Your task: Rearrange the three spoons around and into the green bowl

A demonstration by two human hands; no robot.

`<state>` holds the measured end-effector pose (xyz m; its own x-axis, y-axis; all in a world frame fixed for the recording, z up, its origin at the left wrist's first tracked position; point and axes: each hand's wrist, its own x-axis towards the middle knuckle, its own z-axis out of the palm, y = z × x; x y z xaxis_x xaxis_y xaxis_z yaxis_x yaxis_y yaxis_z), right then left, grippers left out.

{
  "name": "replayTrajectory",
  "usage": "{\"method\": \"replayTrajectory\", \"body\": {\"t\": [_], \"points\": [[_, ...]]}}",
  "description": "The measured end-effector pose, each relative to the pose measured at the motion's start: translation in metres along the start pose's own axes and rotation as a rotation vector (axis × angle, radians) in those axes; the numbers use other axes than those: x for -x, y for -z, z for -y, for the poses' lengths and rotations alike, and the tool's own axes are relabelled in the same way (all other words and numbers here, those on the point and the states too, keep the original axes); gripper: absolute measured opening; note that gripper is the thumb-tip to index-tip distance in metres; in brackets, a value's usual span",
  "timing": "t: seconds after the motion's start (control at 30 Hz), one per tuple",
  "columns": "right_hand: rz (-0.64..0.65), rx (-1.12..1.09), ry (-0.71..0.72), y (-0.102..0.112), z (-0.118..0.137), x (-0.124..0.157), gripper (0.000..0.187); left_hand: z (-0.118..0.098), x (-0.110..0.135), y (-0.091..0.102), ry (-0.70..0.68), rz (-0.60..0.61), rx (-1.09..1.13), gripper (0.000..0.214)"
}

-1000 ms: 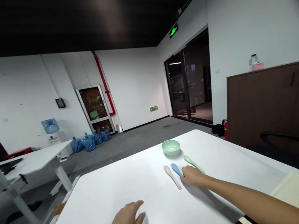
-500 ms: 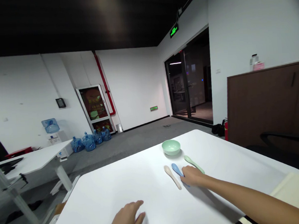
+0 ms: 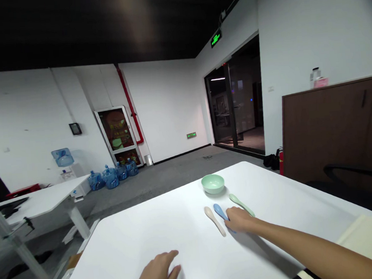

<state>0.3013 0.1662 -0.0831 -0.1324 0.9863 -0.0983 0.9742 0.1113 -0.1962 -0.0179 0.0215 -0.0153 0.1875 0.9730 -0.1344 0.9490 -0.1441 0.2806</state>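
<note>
My right hand [image 3: 240, 219] is closed around the handle of a blue spoon [image 3: 219, 210], whose bowl end points away from me. Part of that handle is hidden under my fingers. To its left lies a beige spoon [image 3: 214, 221], and to its right a light green spoon [image 3: 241, 204], partly behind my hand. Beyond the spoons a mint green bowl [image 3: 213, 184] stands upright near the table's far side. My left hand [image 3: 158, 272] hovers over the near part of the table, thumb and forefinger apart, holding nothing.
The white table [image 3: 142, 234] has rounded corners. Another white desk [image 3: 50, 194] stands on the left, with blue water bottles [image 3: 110, 177] on the floor beyond it. A brown cabinet [image 3: 328, 122] is at the right, close to a glass door [image 3: 235, 105].
</note>
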Motion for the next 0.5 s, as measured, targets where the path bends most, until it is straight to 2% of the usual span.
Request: {"method": "replayTrajectory", "body": {"t": [0.5], "points": [[0.002,0.011,0.011,0.0006,-0.0014,-0.0005,0.022,-0.0029,0.0010,0.0027,-0.005,0.011,-0.015,0.049]]}}
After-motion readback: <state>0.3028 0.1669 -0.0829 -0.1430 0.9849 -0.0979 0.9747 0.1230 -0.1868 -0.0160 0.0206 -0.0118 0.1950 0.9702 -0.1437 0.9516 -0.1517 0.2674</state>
